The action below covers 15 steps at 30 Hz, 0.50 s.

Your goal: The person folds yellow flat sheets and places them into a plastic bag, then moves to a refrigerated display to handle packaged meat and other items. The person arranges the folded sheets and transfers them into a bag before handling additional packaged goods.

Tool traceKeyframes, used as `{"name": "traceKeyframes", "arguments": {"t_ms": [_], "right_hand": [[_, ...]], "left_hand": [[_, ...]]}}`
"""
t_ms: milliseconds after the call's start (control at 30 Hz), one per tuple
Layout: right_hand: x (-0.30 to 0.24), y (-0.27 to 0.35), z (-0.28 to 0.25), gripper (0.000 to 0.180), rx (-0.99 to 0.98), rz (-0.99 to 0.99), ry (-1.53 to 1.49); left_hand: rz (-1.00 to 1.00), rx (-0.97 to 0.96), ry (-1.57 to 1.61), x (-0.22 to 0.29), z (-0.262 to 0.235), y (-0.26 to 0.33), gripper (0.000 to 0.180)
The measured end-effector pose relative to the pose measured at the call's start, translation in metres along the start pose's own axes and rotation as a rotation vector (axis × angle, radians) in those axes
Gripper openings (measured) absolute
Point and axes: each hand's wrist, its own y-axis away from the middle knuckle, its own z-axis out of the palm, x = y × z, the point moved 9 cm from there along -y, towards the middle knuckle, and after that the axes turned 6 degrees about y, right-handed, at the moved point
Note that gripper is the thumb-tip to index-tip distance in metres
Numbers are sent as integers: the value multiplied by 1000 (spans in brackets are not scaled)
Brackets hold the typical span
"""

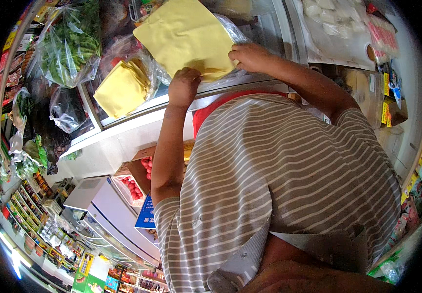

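Observation:
A broad, thin yellow sheet, which looks like tofu skin (186, 36), lies spread out on top of clear plastic at the counter's front edge. My left hand (184, 87) is closed on its near edge, fingers curled inward. At the right corner, my right hand (251, 56) pinches the same sheet between thumb and fingers. A small dark shadow and a fold show on the sheet between the hands. To the left, a folded stack of similar yellow sheets (121, 90) rests on a clear plastic bag (147, 68). How many layers lie under the big sheet is hidden.
A clear bag of leafy greens (69, 51) stands at the far left, with a tied plastic bag (67, 111) nearer. White blocks (325, 19) sit on plastic at the right. Below the metal counter edge (86, 139) are a box of red round items (132, 188) and a white freezer (108, 210).

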Motion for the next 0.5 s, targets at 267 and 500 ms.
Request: {"name": "traceKeyframes", "arguments": {"t_ms": [267,500], "right_hand": [[-12,-5,-14,36,66,45,-84],[-14,-8,-8,30,58,-4,-38]], "left_hand": [[-177,-115,179,-13,-5,-3,16],[-200,-261,94,-28,5,3,22]]}}
